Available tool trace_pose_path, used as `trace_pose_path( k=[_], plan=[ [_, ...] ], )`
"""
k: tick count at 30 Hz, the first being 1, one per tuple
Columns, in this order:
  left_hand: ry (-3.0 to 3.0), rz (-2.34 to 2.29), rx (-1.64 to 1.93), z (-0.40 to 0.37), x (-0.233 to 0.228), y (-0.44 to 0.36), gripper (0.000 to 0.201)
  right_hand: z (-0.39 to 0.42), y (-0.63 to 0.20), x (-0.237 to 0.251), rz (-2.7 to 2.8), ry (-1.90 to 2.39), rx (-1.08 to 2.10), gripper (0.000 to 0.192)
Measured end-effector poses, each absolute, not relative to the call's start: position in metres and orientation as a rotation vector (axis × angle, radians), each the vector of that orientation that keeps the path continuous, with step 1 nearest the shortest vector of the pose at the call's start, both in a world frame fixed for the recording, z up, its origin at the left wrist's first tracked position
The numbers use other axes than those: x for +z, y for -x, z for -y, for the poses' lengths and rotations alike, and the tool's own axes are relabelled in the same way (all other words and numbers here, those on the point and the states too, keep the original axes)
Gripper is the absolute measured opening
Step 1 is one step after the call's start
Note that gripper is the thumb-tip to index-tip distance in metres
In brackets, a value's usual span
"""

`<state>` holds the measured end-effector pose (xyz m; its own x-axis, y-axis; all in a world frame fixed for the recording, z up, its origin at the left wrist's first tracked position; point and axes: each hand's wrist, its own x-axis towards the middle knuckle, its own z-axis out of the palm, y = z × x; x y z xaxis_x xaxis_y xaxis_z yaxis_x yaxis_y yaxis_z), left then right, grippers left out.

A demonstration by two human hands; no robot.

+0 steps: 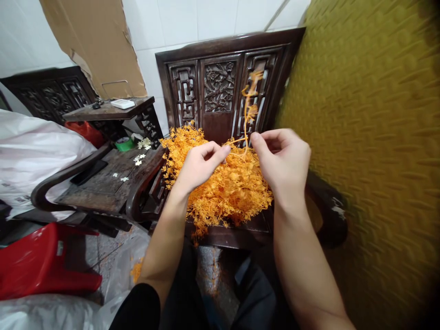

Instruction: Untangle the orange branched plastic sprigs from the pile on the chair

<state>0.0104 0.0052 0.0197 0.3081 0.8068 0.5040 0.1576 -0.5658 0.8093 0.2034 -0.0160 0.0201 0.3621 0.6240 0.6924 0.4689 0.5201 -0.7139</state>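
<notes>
Sprig of thin orange stem with small star-like orange tufts (pixel 252 112) held up between both hands, mid-view, just above a bushy heap of matching bright orange sprays (pixel 220 195). Left hand (pixel 202 165): thumb and forefinger closed together on a thin side stem, other fingers curled. Right hand (pixel 288 158): thumb and forefinger nearly meeting in a pinch at the stem fork, other fingers bent in loosely; exact contact partly hidden by the thumb. Sprig's upper end sticks up, slightly blurred, in front of the chair back.

Heap sits on the seat of a dark brown carved wooden chair with lattice back (pixel 220 123), spilling over its front edge. Tall mustard-yellow textured surface (pixel 371 114) close along the right.

Left side: second dark wooden chair (pixel 99 185), on its seat a green tape roll (pixel 125 145) and small cream-white flower pieces (pixel 144 143). Behind it, dark wooden tabletop (pixel 99 112) with small white box (pixel 123 104); brown cardboard sheet (pixel 99 41) upright behind. Big white plastic bag (pixel 37 156) far left, red plastic stool (pixel 30 263) below.
</notes>
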Motion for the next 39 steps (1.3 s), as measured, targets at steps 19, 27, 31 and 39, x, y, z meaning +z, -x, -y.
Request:
trace_pose_path(
  k=[19, 27, 31, 39],
  plan=[
    [-2.303, -0.809, 1.411, -0.011, 0.007, -0.006, 0.019, 0.027, -0.195, 0.021, 2.017, 0.997, 0.123, 0.014],
    [-2.708, -0.968, 1.629, -0.011, 0.007, -0.004, 0.004, 0.024, -0.192, 0.018, 1.941, 0.999, -0.029, 0.017],
    [-2.708, -1.069, 1.653, -0.011, 0.003, -0.005, 0.007, 0.018, -0.192, 0.014, 1.954, 1.039, -0.13, 0.017],
    [-2.461, -1.063, 1.685, -0.009, 0.002, -0.01, 0.002, 0.005, -0.193, 0.005, 1.894, 1.0, -0.199, 0.021]
  ],
)
